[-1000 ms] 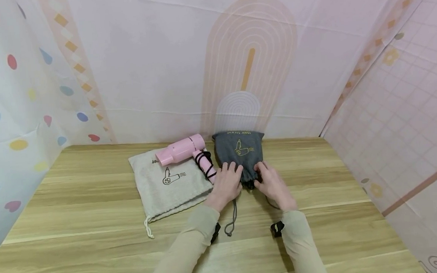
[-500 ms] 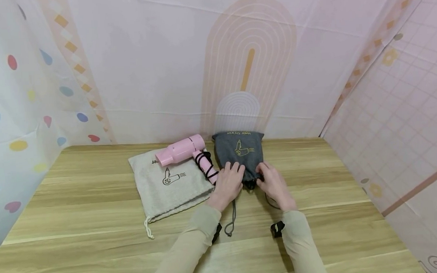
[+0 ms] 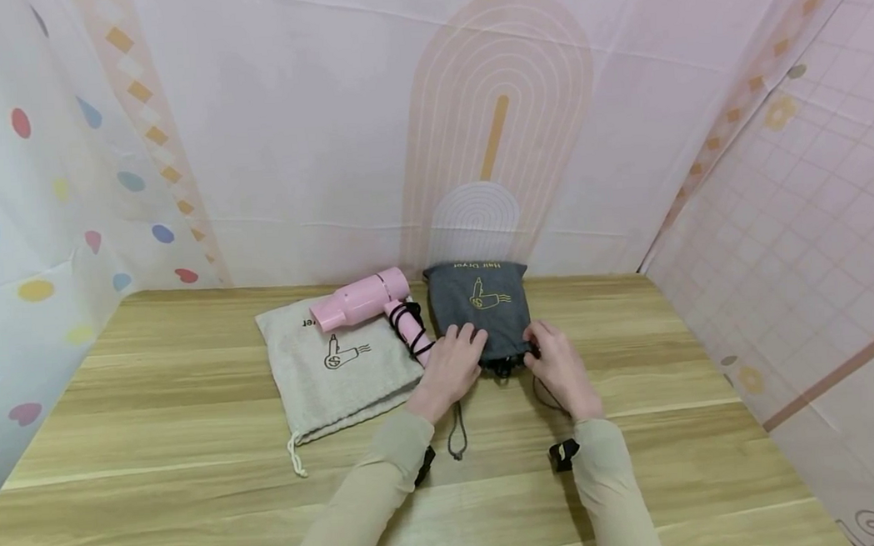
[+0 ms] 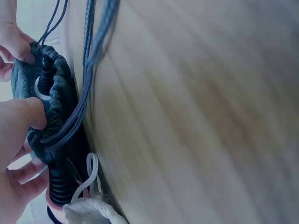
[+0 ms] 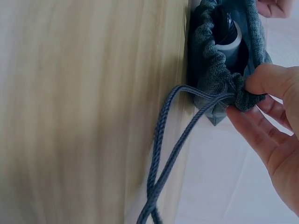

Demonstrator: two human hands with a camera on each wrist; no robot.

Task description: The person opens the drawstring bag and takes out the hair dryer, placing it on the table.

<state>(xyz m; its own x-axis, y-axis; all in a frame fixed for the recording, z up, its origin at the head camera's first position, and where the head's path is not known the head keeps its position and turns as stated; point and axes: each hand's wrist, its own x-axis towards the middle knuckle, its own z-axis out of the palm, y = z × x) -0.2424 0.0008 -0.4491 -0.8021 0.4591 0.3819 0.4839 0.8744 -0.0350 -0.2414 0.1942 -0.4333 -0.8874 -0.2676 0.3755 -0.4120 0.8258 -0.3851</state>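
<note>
A dark grey drawstring bag (image 3: 478,300) with a yellow hair dryer print lies flat, its gathered mouth toward me. My left hand (image 3: 452,362) holds the mouth's left side, thumb at the rim. At the mouth's right corner, my right hand (image 3: 559,367) pinches the cloth between thumb and fingers, seen closely in the right wrist view. Inside the spread mouth shows a black ribbed cord end (image 5: 226,27) above a pale ring; the rest of that item is hidden. Grey drawstring loops (image 5: 161,135) hang from both corners of the mouth.
Left of the grey bag, a pink hair dryer (image 3: 361,301) with black cord wound on its handle lies partly on a beige drawstring bag (image 3: 313,397). The wooden table (image 3: 196,505) meets patterned cloth walls (image 3: 309,147) at the back and sides.
The right hand has shifted right with the bag's corner, and the left hand slightly left. The bunched mouth is now spread wider, and the left drawstring loop has shifted a little.
</note>
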